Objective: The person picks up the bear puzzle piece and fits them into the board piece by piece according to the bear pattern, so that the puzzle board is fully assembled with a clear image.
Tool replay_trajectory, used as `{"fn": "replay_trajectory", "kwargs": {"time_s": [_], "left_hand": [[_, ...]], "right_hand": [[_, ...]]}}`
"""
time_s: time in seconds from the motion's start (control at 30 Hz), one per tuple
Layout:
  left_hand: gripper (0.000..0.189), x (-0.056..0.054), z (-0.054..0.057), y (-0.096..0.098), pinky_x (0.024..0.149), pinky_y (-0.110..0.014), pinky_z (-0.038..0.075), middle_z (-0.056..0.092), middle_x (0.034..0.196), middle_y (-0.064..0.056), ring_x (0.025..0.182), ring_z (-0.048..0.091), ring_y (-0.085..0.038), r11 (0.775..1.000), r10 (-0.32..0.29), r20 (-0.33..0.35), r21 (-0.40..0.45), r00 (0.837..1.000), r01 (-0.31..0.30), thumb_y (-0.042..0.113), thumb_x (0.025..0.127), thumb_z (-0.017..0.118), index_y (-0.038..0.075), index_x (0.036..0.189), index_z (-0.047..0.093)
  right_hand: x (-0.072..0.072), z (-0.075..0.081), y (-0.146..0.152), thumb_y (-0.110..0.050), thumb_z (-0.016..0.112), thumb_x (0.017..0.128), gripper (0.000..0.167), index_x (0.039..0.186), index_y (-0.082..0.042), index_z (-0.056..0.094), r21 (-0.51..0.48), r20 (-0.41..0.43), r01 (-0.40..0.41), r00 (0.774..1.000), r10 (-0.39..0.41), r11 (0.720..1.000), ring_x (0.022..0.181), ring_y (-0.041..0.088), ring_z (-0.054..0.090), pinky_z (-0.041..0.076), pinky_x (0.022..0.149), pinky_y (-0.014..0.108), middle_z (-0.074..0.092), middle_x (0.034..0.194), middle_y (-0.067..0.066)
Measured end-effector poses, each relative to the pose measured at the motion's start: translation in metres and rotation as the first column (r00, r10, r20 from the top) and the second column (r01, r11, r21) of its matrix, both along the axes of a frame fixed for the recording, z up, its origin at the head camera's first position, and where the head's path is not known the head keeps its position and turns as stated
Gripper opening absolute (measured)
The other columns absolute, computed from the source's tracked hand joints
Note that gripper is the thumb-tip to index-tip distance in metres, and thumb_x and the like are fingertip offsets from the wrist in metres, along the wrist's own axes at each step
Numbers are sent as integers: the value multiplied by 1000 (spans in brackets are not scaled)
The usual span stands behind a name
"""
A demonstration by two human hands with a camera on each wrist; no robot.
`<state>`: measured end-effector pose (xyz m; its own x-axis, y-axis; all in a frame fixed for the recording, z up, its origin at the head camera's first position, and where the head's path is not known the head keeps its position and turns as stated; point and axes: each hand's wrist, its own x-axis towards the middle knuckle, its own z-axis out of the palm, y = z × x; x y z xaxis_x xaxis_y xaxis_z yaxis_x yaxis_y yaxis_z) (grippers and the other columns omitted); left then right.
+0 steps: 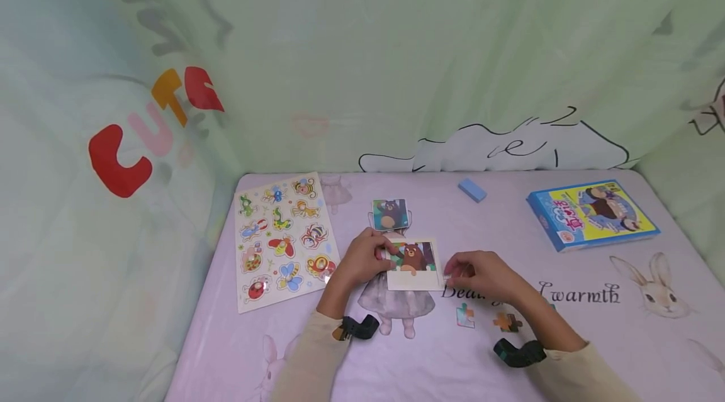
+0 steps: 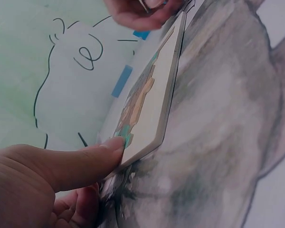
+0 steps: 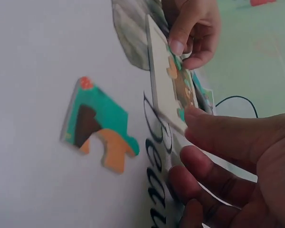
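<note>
A small puzzle board (image 1: pixel 416 280) with a bear picture filling its far part and a bare cream strip along its near side lies low over the cloth. My left hand (image 1: pixel 367 258) grips its left edge, thumb on the picture in the left wrist view. At the right edge is my right hand (image 1: pixel 481 273), its thumb tip overlapping the board and its other fingers loosely bent below, apart from the thumb. Loose puzzle pieces lie nearer me: a teal one (image 1: pixel 466 315) and an orange-brown one (image 1: pixel 508 322); another is partly hidden by the right wrist.
Beyond the board lies a bear picture card (image 1: pixel 390 214). A large insect puzzle board (image 1: pixel 283 241) is at the left. A blue block (image 1: pixel 472 190) sits toward the back, and a blue-yellow puzzle box (image 1: pixel 595 214) at the right. Curtain-like fabric (image 1: pixel 396 62) rises behind the table.
</note>
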<state>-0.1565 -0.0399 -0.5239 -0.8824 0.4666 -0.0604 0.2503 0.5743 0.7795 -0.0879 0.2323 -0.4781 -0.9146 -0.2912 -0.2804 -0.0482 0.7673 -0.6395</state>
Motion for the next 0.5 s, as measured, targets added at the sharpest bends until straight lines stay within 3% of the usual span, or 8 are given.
{"fn": "replay_trajectory", "kwargs": {"time_s": [0.5], "left_hand": [[18,0,1,0,71,-22,41,54,98,-2,71,46,-6,1000,-6,-2,12,1000,6,13,82,85,14,99,77]], "right_hand": [[23,-2,13,-28,90,75,26,93,-19,73,107,18,-34,999,32,994,77,12,52,46,66,22,61,81,-8]]}}
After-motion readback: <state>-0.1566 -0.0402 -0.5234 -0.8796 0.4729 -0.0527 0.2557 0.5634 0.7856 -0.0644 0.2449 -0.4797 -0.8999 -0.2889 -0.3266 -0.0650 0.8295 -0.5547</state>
